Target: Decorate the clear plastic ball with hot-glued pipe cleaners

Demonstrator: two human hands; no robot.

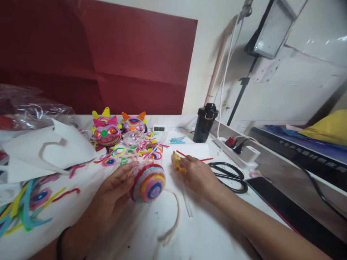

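My left hand (116, 186) is closed on a clear plastic ball (148, 183) covered with rings of coloured fuzzy stems in red, blue, orange, yellow and pink. To its right, my right hand (197, 175) grips a small yellow glue gun (179, 164), its narrow tip pointing up and away. Fingers hide most of its body. A clear glue stick (187, 202) extends below this hand. A beige cord (177, 207) curves over the white table near the ball. Red stems (207, 159) lie just beyond my right hand.
Black-handled scissors (230, 175) lie right of my right hand. A black bottle (205, 122) and a power strip (238, 155) stand behind. Decorated animal heads (107, 133), loose fuzzy-stem shapes (121, 151), a small clock (159, 129) and white paper (48, 151) occupy the back and left.
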